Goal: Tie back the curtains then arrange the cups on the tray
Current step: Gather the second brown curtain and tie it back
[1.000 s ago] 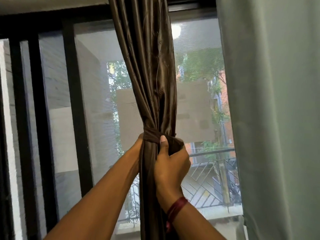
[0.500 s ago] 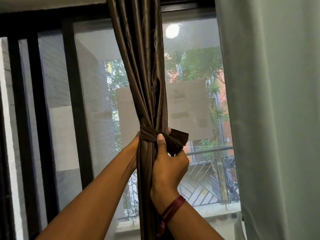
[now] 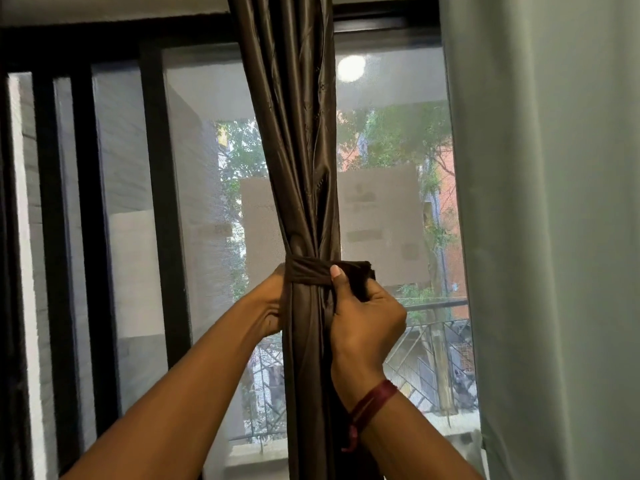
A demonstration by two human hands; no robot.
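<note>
The tieback band (image 3: pixel 308 271) encircles the gathered brown curtain (image 3: pixel 294 150). The right hand (image 3: pixel 367 313), right of the curtain, pinches the band's end. The left hand (image 3: pixel 272 299) is at the curtain's left edge, its fingers hidden; its grip cannot be told.

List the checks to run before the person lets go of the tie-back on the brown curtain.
1. The brown curtain is gathered into one bundle: ok.
2. The tie-back band is wrapped round the bundle: ok.
3. Band fastened: cannot tell; the right hand grips its loose end, thumb on the wrap.
4. Grip of the left hand: cannot tell, fingers hidden behind the fabric.
5. The grey curtain is tied back: not ok, it hangs loose.
</note>
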